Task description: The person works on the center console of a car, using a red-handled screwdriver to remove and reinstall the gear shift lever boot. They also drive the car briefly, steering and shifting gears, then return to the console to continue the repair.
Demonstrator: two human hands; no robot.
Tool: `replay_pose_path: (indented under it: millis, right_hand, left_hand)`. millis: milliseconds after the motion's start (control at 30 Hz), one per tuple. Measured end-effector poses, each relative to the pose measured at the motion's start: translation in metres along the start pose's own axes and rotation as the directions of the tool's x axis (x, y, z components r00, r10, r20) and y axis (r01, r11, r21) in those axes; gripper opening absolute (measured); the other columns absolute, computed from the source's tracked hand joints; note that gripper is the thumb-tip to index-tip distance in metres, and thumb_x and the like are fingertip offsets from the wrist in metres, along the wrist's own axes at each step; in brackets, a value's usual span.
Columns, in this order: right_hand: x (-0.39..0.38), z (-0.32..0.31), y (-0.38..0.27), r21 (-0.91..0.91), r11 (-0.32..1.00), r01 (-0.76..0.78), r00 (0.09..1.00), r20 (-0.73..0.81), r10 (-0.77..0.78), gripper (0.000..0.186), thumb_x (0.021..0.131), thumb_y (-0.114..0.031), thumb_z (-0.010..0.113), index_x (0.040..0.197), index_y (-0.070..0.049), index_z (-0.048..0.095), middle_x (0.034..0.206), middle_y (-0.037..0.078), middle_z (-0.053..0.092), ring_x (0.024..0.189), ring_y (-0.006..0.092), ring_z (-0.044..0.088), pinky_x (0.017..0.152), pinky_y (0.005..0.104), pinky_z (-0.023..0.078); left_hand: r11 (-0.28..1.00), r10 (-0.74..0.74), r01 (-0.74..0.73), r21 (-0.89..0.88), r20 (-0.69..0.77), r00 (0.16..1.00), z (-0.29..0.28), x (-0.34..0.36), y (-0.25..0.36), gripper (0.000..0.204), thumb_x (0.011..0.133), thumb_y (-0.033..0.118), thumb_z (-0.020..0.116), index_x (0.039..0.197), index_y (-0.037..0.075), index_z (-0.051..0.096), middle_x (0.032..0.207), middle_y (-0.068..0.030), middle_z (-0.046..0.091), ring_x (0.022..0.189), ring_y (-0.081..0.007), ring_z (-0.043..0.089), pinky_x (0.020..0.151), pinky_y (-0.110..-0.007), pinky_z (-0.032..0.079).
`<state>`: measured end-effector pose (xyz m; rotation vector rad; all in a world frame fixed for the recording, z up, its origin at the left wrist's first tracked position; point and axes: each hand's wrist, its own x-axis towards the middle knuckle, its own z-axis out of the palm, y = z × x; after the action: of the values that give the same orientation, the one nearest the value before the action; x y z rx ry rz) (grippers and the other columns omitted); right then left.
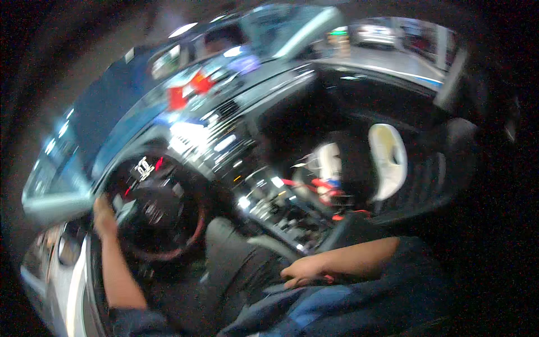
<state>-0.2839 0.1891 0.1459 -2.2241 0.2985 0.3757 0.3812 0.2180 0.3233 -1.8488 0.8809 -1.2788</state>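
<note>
I sit behind the steering wheel [197, 230] of a car, and motion blurs the whole view. My left hand [104, 218] is closed around the left side of the wheel's rim; the finger detail is smeared. Low over my lap, beside my right hip, my right hand [302, 271] has its fingers curled. What those fingers hold, if anything, is hidden. A small red piece [329, 278] shows just under the right wrist. Behind the wheel, the instrument display [144, 168] glows white and red.
The centre console [292, 222] with shiny controls lies to my right. Beyond it, a white curved object [388, 163] and jumbled white and red items [328, 180] rest around the passenger seat. Red things [191, 90] sit by the windshield. Outside stands a parked car [375, 33].
</note>
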Motion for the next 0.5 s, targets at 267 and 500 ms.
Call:
replay_pose_path:
  millis: [267,500]
  right_hand:
    - [-0.009,-0.012,-0.052,-0.069,0.927,-0.37,0.925,0.069,0.374,0.066,0.1,-0.061,0.054,0.136,-0.005,0.059,0.123,0.029,0.069,0.117,0.0461,0.066,0.099,0.0503,0.052]
    - [-0.004,0.005,-0.083,0.03,0.91,-0.414,0.908,0.09,0.41,0.067,0.1,-0.058,0.059,0.14,-0.005,0.057,0.129,0.026,0.069,0.122,0.0426,0.065,0.101,0.0469,0.052]
  left_hand:
    - [-0.195,-0.528,0.392,-0.899,0.433,0.731,-0.076,-0.072,0.01,0.045,0.109,0.037,0.043,0.14,0.006,0.057,0.141,-0.0226,0.061,0.125,-0.0449,0.06,0.104,-0.051,0.049]
    - [-0.489,-0.457,0.491,-0.721,0.691,0.56,-0.111,-0.144,0.017,0.051,0.11,0.046,0.042,0.142,0.008,0.053,0.123,-0.0261,0.068,0.111,-0.0499,0.064,0.093,-0.057,0.049]
